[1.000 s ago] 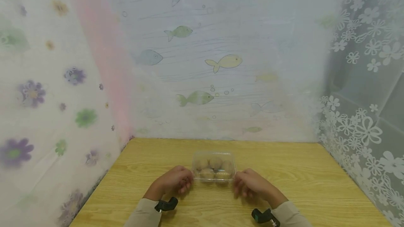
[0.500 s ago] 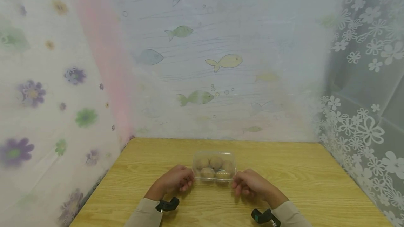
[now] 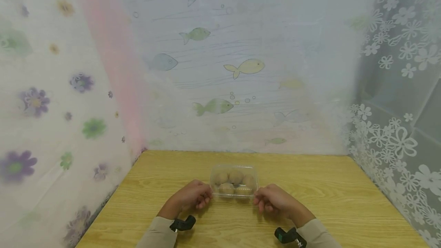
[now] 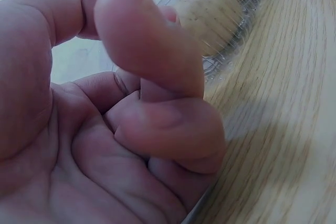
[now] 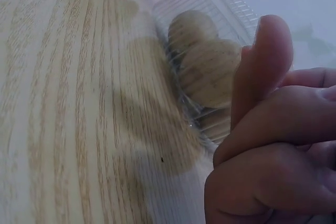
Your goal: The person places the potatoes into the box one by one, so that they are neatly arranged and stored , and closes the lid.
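Note:
A clear plastic clamshell box with ribbed sides is at the middle of the table. Several pale brown, speckled potatoes show through its lid. My left hand pinches the box's near left corner between thumb and index finger, with the other fingers curled below. At the near right corner, my right hand grips in the same way. In the left wrist view the fingers partly cover the potatoes; the right wrist view shows two potatoes behind the ribbed wall. Whether the box touches the table cannot be told.
The wood-grain table reaches back to a curtain printed with fish. A flowered sheet hangs along the left side, and a translucent sheet with white flowers on the right. Black camera mounts sit on both wrists.
Hands and box stay almost where they were. The right hand's fingers have shifted very slightly at the box corner, and the potatoes show more plainly through the lid than one second ago.

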`<state>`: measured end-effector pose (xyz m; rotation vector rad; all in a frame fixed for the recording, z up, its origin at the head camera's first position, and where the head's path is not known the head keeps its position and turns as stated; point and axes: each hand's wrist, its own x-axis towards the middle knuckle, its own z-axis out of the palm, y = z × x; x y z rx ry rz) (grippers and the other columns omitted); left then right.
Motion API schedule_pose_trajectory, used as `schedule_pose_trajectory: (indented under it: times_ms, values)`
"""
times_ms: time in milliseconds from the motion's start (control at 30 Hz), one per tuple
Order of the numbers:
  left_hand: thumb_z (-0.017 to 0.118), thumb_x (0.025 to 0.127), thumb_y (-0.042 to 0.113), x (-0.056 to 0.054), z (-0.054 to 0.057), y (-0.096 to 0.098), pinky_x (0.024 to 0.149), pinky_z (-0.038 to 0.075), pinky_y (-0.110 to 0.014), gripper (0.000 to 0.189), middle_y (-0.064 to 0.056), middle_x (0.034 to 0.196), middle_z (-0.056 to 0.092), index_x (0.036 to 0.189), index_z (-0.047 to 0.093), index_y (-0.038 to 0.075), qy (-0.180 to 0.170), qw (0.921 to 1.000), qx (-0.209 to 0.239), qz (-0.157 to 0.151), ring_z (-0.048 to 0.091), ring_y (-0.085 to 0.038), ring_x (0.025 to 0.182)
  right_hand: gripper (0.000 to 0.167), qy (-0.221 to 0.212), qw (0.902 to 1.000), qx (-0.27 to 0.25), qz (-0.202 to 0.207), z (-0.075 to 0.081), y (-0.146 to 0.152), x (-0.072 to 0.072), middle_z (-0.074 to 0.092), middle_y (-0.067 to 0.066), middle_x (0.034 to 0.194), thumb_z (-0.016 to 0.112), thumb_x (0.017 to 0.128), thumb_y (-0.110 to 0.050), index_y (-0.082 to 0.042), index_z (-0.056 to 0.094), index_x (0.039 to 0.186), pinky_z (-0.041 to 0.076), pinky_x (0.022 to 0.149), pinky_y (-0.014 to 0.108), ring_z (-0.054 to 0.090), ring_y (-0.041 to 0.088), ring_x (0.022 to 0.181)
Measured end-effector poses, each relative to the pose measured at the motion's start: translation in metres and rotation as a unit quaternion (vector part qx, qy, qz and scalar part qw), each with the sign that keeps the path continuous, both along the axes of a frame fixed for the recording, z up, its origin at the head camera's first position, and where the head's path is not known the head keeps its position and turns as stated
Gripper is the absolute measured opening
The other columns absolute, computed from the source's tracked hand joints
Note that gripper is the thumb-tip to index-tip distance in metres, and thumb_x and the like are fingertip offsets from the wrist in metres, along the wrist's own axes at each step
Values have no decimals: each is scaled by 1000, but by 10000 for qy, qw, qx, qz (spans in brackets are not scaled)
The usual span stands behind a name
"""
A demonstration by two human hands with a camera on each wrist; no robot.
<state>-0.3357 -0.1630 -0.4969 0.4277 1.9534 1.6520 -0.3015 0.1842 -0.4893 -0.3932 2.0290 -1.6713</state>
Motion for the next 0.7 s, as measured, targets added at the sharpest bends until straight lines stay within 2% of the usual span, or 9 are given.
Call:
schedule_pose_trajectory:
  times_ms: [700]
  values:
    - [56,101,15,-1,-1,0,45,42,-22,26,2,64,58,91,67,-7,-7,10000,48,0,48,-5,44,34,67,9999,73,-86,0,-1,1,62,-5,59,55,101,-24,3,71,88,29,39,19,40,3,43]
